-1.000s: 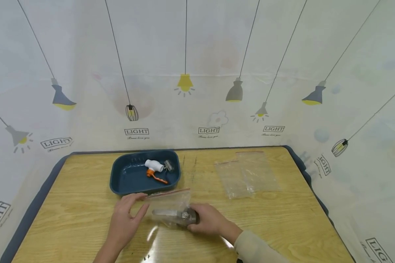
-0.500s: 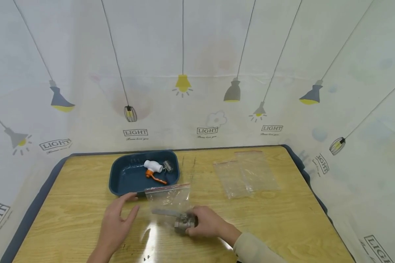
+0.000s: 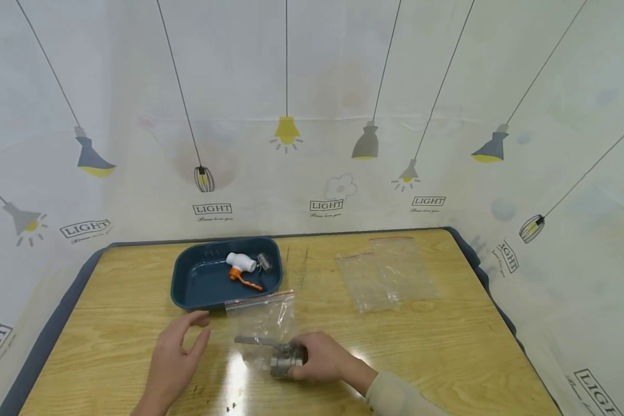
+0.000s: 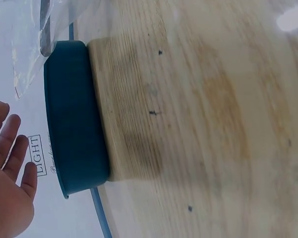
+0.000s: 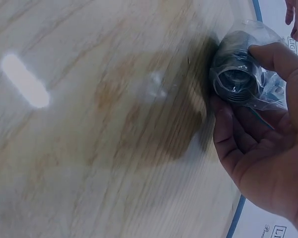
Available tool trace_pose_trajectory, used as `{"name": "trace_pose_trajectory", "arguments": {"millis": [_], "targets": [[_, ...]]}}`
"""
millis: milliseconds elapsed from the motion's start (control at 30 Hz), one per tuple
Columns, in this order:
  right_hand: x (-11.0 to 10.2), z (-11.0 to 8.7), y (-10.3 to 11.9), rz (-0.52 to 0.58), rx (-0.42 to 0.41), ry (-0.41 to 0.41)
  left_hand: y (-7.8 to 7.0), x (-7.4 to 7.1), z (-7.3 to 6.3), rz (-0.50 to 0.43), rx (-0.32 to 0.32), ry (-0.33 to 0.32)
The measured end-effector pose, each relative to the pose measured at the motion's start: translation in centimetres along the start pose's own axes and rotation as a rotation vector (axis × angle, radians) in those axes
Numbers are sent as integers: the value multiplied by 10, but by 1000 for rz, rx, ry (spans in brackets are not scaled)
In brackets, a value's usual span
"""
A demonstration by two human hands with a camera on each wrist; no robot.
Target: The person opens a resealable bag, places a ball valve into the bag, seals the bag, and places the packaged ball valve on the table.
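Note:
A metal ball valve [image 3: 287,361] with a long flat lever sits inside a clear zip bag [image 3: 262,312], in front of the tray. My right hand [image 3: 322,358] grips the valve's body through the plastic, thumb on one side and fingers on the other. In the right wrist view, the valve's round threaded end [image 5: 234,82] faces the camera under the film. To the left of the bag, my left hand [image 3: 173,355] is held with fingers loosely spread, apart from it and holding nothing. The left wrist view shows the same hand [image 4: 10,183] beside the tray.
A dark blue tray [image 3: 197,294] stands at the back left, bearing a white valve [image 3: 241,262] with an orange handle and a small metal piece [image 3: 264,262]. Two flat clear zip bags [image 3: 361,283] overlap at the back right. A printed cloth [image 3: 312,162] surrounds the wooden table [image 3: 421,352].
My left hand has drawn away from the bag's zip edge, leftward and towards me. The right hand has shifted the bagged valve slightly left and nearer, turning its body into view.

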State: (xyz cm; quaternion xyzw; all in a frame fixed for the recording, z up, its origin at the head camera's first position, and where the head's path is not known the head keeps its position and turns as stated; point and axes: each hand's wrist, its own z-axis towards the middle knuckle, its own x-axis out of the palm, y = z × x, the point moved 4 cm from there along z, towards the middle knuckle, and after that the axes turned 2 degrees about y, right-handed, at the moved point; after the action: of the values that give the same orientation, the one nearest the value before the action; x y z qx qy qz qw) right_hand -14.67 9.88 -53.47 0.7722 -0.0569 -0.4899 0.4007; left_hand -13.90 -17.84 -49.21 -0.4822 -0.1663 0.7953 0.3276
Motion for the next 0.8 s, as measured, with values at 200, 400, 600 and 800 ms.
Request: {"name": "trace_pose_trajectory", "arguments": {"millis": [200, 400, 600, 800], "targets": [[9, 4, 12, -3, -16, 17, 6, -5, 1, 29, -29, 38], [19, 12, 34, -44, -11, 31, 8, -15, 9, 56, -4, 27], [29, 21, 51, 72, 50, 56, 9, -21, 14, 71, 11, 15], [40, 31, 56, 247, 154, 66, 11, -24, 18, 75, -4, 39]]}}
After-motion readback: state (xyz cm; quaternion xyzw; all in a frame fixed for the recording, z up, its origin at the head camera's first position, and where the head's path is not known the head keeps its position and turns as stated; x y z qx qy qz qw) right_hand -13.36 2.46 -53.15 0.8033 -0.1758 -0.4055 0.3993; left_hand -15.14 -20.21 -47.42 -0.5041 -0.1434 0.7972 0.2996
